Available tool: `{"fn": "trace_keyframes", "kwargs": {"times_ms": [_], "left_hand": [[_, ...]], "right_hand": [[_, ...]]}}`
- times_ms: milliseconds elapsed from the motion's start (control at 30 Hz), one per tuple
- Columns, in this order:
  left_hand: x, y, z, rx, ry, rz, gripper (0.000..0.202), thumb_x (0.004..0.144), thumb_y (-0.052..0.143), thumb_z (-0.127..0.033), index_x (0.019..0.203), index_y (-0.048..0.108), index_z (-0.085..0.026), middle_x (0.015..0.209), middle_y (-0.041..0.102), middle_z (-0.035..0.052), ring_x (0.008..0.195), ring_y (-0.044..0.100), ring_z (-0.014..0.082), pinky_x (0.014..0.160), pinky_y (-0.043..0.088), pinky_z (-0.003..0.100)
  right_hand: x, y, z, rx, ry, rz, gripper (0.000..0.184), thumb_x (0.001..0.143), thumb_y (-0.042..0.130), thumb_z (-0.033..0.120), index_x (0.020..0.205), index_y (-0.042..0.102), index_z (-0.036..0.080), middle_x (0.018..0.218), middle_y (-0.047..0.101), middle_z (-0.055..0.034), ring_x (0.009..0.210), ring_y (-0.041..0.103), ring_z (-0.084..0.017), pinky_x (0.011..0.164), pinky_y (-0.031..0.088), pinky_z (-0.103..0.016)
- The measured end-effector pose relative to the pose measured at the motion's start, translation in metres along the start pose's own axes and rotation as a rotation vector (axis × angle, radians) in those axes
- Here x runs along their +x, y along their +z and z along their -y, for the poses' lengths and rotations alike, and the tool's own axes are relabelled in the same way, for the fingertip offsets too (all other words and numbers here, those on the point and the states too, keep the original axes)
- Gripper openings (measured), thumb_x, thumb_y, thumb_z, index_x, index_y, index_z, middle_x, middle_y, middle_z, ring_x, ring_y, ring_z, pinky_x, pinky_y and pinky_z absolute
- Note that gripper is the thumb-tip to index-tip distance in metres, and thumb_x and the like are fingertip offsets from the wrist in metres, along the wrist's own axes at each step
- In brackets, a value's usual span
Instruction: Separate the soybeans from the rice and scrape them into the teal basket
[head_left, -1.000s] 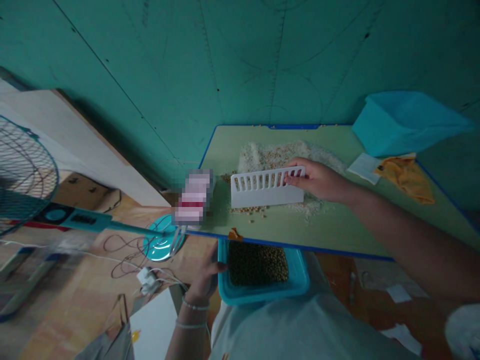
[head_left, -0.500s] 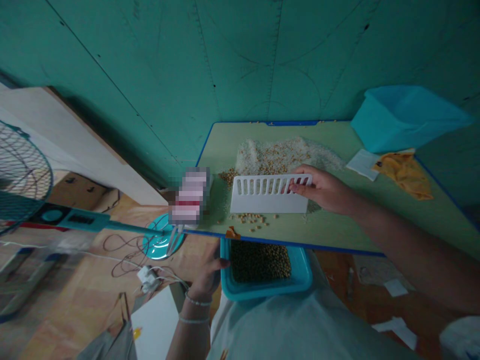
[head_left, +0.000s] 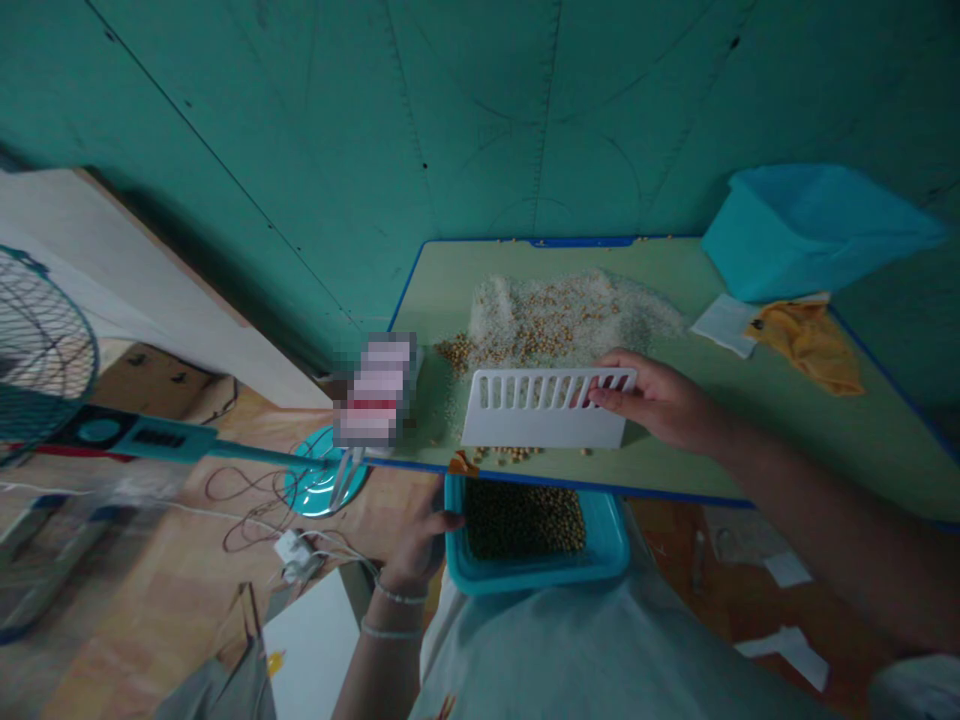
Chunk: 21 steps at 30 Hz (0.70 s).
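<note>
My right hand is closed on the right end of a white slotted plastic panel, fingers through its end slots. The panel's lower edge rests near the front of the table, just behind some loose soybeans. Behind it spreads a pile of white grains mixed with soybeans. Below the table edge, my left hand grips the left rim of a turquoise plastic tub, thumb over the rim. Inside the tub lie dark green beans and soybeans.
A turquoise bin stands at the table's back right, beside an orange cloth and a white packet. A blurred-out pink and white item lies at the left edge. Left of the table are a turquoise fan and cords on the floor.
My right hand has drawn the slotted panel toward the table's front edge, bringing it closer to the loose soybeans. My left hand still holds the tub.
</note>
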<state>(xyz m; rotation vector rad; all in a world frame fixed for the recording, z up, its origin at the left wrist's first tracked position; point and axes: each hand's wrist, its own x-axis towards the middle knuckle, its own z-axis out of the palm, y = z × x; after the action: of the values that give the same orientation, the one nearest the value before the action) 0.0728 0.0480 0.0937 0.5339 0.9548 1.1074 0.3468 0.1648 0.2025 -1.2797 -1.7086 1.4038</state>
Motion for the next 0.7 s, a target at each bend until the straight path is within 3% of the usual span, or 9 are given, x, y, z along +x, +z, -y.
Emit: {"fn": "trace_keyframes", "kwargs": {"times_ms": [333, 700], "left_hand": [[0.002, 0.009, -0.003, -0.019, -0.012, -0.036, 0.055, 0.050, 0.060, -0.009, 0.103, 0.073, -0.023, 0.117, 0.072, 0.0023, 0.134, 0.043, 0.0375, 0.111, 0.033, 0.052], [0.004, 0.011, -0.004, -0.015, -0.030, -0.018, 0.053, 0.051, 0.061, -0.010, 0.101, 0.074, -0.024, 0.117, 0.073, 0.0007, 0.131, 0.046, 0.0371, 0.109, 0.035, 0.050]], "right_hand": [[-0.005, 0.002, 0.000, 0.041, -0.003, 0.045, 0.024, 0.072, 0.070, 0.044, 0.077, 0.054, 0.026, 0.062, 0.060, 0.0026, 0.055, 0.054, -0.016, 0.048, 0.040, -0.027], [-0.011, 0.003, -0.002, 0.037, 0.014, 0.050, 0.025, 0.074, 0.069, 0.045, 0.076, 0.056, 0.025, 0.062, 0.058, 0.0027, 0.057, 0.054, -0.016, 0.050, 0.040, -0.027]]}}
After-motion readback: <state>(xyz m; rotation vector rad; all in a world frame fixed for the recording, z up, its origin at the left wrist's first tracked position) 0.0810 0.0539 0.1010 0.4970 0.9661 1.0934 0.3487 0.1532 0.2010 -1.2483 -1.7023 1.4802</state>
